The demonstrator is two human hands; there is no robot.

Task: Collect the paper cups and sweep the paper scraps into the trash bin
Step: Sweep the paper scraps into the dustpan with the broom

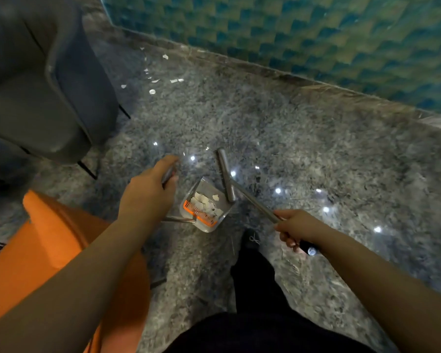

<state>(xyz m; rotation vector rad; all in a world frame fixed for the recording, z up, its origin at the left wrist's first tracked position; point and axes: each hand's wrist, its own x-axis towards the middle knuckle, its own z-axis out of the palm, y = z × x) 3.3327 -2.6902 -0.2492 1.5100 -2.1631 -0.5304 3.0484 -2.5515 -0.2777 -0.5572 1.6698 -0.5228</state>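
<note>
Speckled granite floor [290, 138], left hand [148, 189] gripping dustpan handle [169, 171], dustpan [204, 207] holding paper scraps [204, 201], right hand [297, 229] clasping broom [227, 174], loose scraps [152, 91] beside grey armchair [36, 80].

Lounge/lobby, polished granite floor [290, 138], grey armchair [41, 80], patterned carpet [316, 29]

Open floor [278, 128] ahead; grey armchair [43, 80] blocks the left.
</note>
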